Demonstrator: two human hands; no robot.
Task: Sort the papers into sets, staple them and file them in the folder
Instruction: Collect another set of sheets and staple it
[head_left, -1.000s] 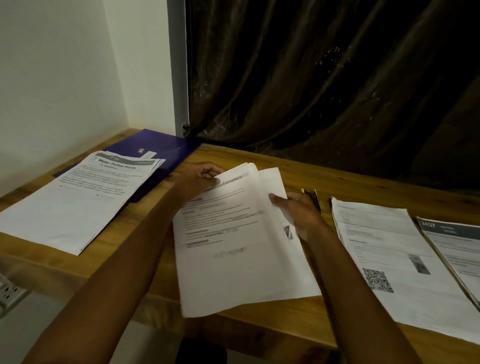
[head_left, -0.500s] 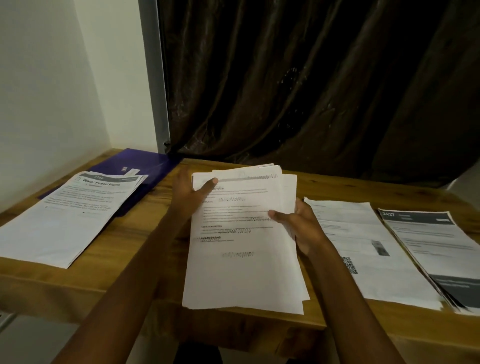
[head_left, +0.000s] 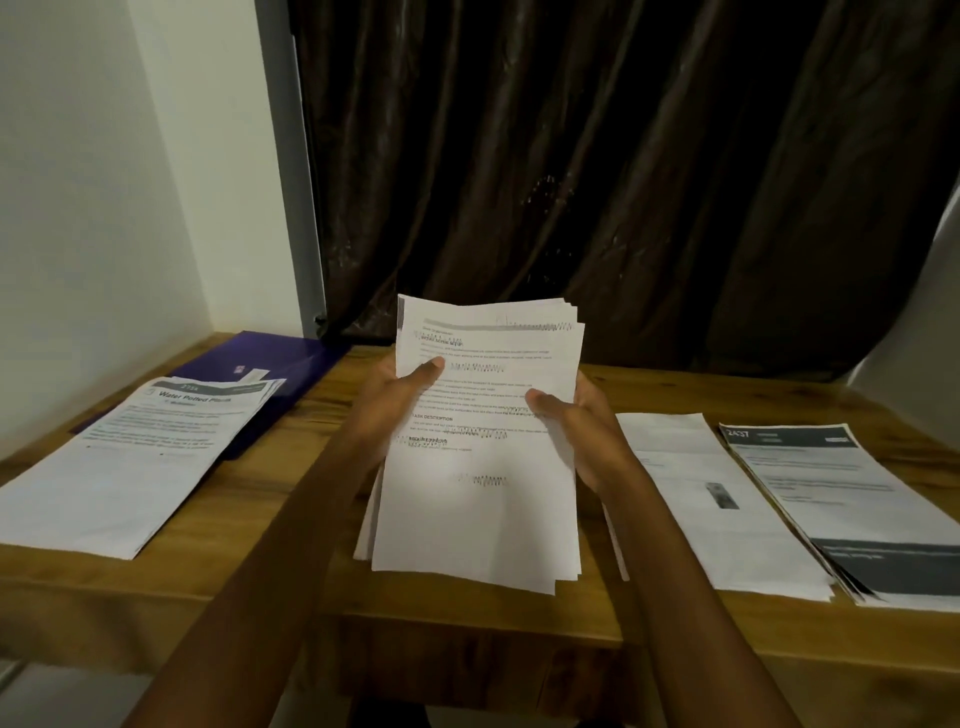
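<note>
Beside held stack (head_left: 483, 467), sorted piles (head_left: 691, 493)

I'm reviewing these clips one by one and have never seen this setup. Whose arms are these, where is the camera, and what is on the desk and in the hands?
There is no machine here: a person wears a wide-angle camera on the head, looking forward and down, so the two arms are their own. The left hand and right hand grip a stack of printed sheets by its sides, raised off the wooden table. On the table lie three more paper piles: one at the left headed "Water Potted Plants", partly covering a purple folder, a white one at the right and a dark-banded one beyond it. No stapler is visible.
</note>
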